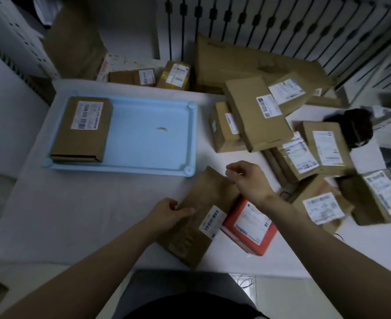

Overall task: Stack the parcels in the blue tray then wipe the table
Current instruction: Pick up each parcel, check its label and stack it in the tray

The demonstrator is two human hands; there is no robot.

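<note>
A light blue tray [148, 143] lies on the white table [74, 222], with one brown parcel [84, 130] at its left end. A long brown parcel [196, 219] lies tilted near the table's front edge, just below the tray's near right corner. My left hand [169, 211] grips its left side. My right hand [247, 178] holds its far right edge, fingers curled. A red parcel [249, 226] sits partly under the brown one, on its right.
Several brown labelled parcels [259, 116] are heaped on the right half of the table. More boxes [173, 74] stand along the back edge. A dark cloth-like object [355, 125] lies at far right. A small scrap [162, 128] lies in the tray.
</note>
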